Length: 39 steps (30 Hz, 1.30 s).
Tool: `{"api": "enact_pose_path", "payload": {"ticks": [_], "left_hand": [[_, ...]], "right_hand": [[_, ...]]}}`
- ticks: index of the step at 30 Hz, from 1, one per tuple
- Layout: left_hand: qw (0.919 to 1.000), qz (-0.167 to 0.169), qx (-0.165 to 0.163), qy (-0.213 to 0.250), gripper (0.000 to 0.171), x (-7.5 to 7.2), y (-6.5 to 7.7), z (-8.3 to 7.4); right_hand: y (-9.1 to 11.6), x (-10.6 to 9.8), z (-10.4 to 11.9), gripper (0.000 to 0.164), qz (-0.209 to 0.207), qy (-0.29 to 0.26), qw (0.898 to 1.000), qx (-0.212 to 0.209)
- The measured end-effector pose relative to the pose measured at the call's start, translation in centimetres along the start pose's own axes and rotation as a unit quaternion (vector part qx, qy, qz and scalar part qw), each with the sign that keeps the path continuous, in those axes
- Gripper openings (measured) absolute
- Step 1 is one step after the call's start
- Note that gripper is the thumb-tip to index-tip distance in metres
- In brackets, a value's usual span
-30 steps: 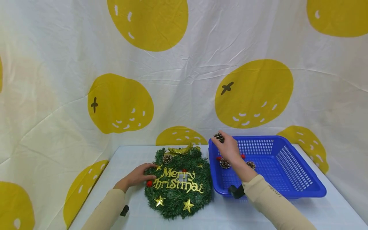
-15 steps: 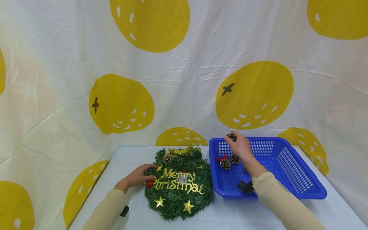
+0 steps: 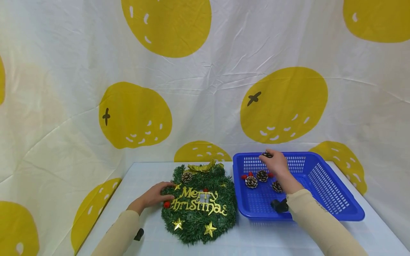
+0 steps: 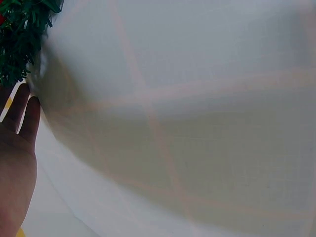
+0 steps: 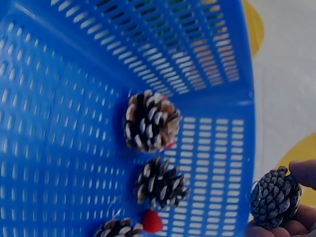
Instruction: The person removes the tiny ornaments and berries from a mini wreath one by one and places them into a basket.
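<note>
My right hand pinches a pine cone between thumb and fingers, above the back of the blue plastic basket. In the right wrist view that pine cone hangs just outside the basket's rim. Inside the basket lie more pine cones and some small red balls. My left hand rests at the left edge of a green Christmas wreath, its fingers extended. Gold "Merry Christmas" lettering crosses the wreath, which also bears a pine cone, gold stars and a gold bow.
Wreath and basket stand side by side on a pale table, the basket to the right. Behind the table hangs a white curtain printed with yellow fruit. Dark camera mounts sit at both wrists.
My right hand has moved right along the back of the basket with its pine cone, uncovering more pine cones below. The left hand and the wreath have stayed in place.
</note>
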<state>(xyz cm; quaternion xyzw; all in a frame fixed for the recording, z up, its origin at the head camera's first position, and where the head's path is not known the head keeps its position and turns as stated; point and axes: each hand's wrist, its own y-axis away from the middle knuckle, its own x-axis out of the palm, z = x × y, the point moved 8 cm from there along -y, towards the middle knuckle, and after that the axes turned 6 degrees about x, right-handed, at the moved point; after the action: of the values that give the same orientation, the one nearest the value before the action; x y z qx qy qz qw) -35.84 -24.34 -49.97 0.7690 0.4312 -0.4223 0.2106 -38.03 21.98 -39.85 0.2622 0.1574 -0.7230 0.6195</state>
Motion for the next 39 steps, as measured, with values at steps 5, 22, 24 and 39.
{"api": "enact_pose_path", "payload": {"ticks": [5,22,24,39], "left_hand": [[1.0000,0.001,-0.003,0.000,0.057,0.0,0.0,0.0],[1.0000,-0.001,-0.004,0.001,0.056,-0.1,-0.3,-0.1],[1.0000,-0.001,-0.006,0.001,0.055,-0.1,-0.2,-0.1],[1.0000,0.000,-0.007,0.003,0.056,0.0,0.0,0.0]], "right_hand": [[-0.8,-0.5,-1.2,0.063,-0.015,0.011,1.000,0.017],[-1.0,-1.2,-2.4,0.062,-0.030,0.034,0.998,0.034],[-0.9,-1.1,-2.5,0.062,-0.024,0.040,0.998,0.036],[-1.2,-0.2,-4.2,0.061,0.037,0.070,0.995,0.053]]}}
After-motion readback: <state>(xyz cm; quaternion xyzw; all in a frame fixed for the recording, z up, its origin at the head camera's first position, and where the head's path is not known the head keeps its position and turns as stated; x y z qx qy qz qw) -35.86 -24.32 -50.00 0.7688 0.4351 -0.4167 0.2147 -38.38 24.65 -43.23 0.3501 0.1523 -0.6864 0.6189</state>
